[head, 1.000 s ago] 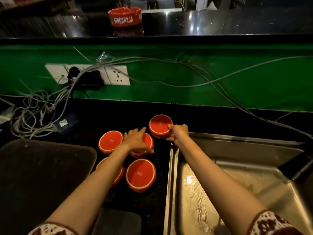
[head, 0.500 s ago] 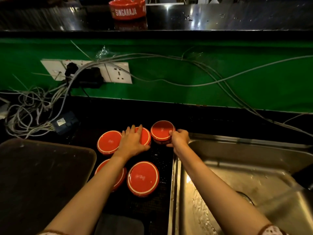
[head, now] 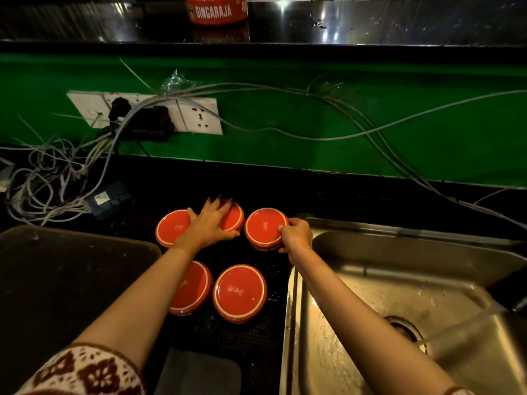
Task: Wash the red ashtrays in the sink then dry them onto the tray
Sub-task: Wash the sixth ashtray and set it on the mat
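Note:
Several red ashtrays lie upside down on a black mat beside the sink [head: 399,280]. My left hand [head: 211,223] rests flat with straight fingers on the back middle ashtray [head: 235,215]. My right hand [head: 295,235] pinches the right edge of the back right ashtray [head: 263,226]. Another ashtray [head: 171,228] sits at the back left. Two more stand nearer me: one [head: 191,289] partly under my left forearm, one [head: 239,292] in full view. A dark brown tray [head: 57,280] lies at the left. One upright red ashtray [head: 216,10] marked SINGARAJA stands on the upper counter.
Water runs from a tap at the right edge into the steel sink near the drain [head: 405,329]. A tangle of grey cables [head: 48,181] and a wall socket strip [head: 148,112] lie behind the tray. A dark cloth [head: 199,374] lies at the mat's near edge.
My right hand has brought the back right ashtray down toward me, level with the others. My left hand slid further over the back middle ashtray and flattened. The view tilted down.

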Demonstrator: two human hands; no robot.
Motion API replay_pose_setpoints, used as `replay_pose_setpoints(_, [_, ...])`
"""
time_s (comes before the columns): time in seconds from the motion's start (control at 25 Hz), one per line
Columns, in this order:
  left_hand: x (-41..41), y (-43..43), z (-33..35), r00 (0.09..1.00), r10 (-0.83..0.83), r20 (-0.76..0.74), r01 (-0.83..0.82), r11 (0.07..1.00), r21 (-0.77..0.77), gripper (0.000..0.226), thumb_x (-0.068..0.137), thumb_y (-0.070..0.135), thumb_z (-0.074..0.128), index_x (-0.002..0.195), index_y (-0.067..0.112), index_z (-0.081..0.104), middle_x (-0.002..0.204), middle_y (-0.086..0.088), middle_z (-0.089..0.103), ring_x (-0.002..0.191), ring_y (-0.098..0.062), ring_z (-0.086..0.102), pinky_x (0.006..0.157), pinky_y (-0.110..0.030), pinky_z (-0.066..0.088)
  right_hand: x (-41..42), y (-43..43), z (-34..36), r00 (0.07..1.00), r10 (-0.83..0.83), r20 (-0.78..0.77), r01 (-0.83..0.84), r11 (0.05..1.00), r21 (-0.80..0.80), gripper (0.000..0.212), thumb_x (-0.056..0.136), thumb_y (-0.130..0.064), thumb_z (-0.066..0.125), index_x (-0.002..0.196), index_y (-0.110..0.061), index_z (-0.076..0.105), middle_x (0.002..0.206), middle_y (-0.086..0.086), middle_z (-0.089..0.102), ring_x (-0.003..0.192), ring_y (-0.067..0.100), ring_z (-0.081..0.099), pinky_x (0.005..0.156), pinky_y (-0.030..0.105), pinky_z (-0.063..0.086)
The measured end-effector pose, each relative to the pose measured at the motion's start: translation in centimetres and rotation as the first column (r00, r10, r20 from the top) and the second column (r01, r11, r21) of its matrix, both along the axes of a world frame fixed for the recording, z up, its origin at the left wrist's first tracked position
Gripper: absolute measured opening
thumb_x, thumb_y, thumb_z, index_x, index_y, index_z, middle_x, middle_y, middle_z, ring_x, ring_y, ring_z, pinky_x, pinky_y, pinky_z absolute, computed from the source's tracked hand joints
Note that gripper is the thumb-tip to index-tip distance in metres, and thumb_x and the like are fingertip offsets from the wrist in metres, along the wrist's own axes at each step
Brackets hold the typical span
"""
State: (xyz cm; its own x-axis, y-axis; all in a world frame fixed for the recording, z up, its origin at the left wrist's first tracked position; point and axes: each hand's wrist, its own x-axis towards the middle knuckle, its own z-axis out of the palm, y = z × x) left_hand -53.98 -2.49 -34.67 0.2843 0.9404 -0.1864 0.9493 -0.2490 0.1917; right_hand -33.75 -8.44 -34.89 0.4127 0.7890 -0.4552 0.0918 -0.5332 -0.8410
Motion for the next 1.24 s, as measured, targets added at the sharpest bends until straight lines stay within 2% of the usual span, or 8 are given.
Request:
replay_pose_setpoints(0.16, [-0.7,0.2,0.0,1.000,0.010,-0.012,-0.009,0.999,0.041,0.089,0.077,0.053,0.067,0.150,0.029,0.020,0.160,-0.001,0.007,0.146,-0.029,0.005,0.105,-0.070,0.010,-0.1,0.4,-0.6,0.999,0.029,0.044,-0.029,1.000,0.004,0.036,0.094,-0.018,0.053,0.129,-0.014,0.053,0.121,0.014,0.058,0.098,0.033,0.061,0.070,0.045,0.058])
replay_pose_setpoints(0.28, [0.2,-1.3,-0.4,0.999,0.045,-0.006,-0.044,0.990,0.134,0.079,0.082,0.048,0.063,0.148,0.023,0.027,0.158,-0.009,0.014,0.146,-0.031,0.007,0.109,-0.066,0.011,-0.7,0.9,-1.2,0.997,0.027,0.072,-0.026,1.000,-0.008,0.033,0.092,-0.022,0.054,0.125,-0.018,0.056,0.125,0.016,0.056,0.107,0.036,0.056,0.086,0.052,0.052])
replay_pose_setpoints(0.4, [1.4,-3.6,-0.8,0.999,-0.018,0.038,0.009,0.975,0.221,0.079,0.081,0.047,0.065,0.148,0.024,0.029,0.158,-0.010,0.015,0.147,-0.028,0.004,0.113,-0.059,0.003,-0.7,1.2,-0.9,0.997,0.025,0.069,-0.025,1.000,0.006,0.033,0.095,-0.019,0.052,0.128,-0.013,0.054,0.136,0.013,0.045,0.119,0.035,0.047,0.100,0.044,0.043])
replay_pose_setpoints(0.52, [3.1,-4.9,-1.3,0.997,-0.070,0.028,0.062,0.973,0.223,0.082,0.081,0.049,0.065,0.149,0.022,0.026,0.159,-0.007,0.016,0.148,-0.023,0.003,0.115,-0.055,0.000,-0.8,1.2,-0.8,0.990,0.024,0.137,-0.024,1.000,0.003,0.035,0.098,-0.018,0.050,0.131,-0.009,0.052,0.139,0.014,0.035,0.124,0.037,0.040,0.097,0.040,0.039])
replay_pose_setpoints(0.68, [3.8,-4.9,-1.3,1.000,-0.026,-0.003,0.025,0.969,0.248,0.081,0.082,0.047,0.064,0.149,0.021,0.027,0.159,-0.004,0.017,0.148,-0.022,0.003,0.115,-0.054,0.000,-1.1,1.2,-0.9,0.976,0.036,0.213,-0.044,0.998,0.034,0.034,0.096,-0.019,0.051,0.129,-0.009,0.056,0.131,0.015,0.049,0.125,0.037,0.040,0.096,0.043,0.042])
replay_pose_setpoints(0.88, [5.1,-5.3,-0.2,0.999,0.034,-0.041,-0.025,0.980,0.198,0.079,0.086,0.041,0.062,0.150,0.018,0.022,0.160,-0.004,0.011,0.148,-0.021,0.001,0.115,-0.055,0.004,-0.2,-0.1,-0.4,0.994,0.041,0.106,-0.052,0.993,0.101,0.041,0.091,-0.016,0.059,0.131,-0.009,0.054,0.128,0.015,0.059,0.119,0.030,0.054,0.099,0.042,0.045])
replay_pose_setpoints(1.04, [6.1,-5.9,2.8,0.956,-0.055,0.289,-0.005,0.979,0.203,0.067,0.085,0.024,0.065,0.145,0.011,0.036,0.151,-0.008,0.035,0.143,-0.023,0.027,0.115,-0.036,0.019,0.6,-1.9,3.0,0.965,0.156,0.211,-0.207,0.947,0.244,0.031,0.085,-0.005,0.062,0.115,-0.009,0.067,0.113,0.008,0.068,0.109,0.022,0.061,0.090,0.023,0.045])
replay_pose_setpoints(1.24, [5.0,-5.4,13.8,0.825,-0.245,0.510,-0.064,0.855,0.514,0.047,0.078,0.008,0.070,0.124,0.007,0.061,0.118,-0.012,0.066,0.107,-0.023,0.064,0.095,-0.029,0.046,0.9,-2.0,15.2,0.872,0.230,0.432,-0.452,0.716,0.532,0.029,0.081,-0.008,0.068,0.110,-0.008,0.069,0.098,0.009,0.072,0.092,0.016,0.065,0.080,0.018,0.044])
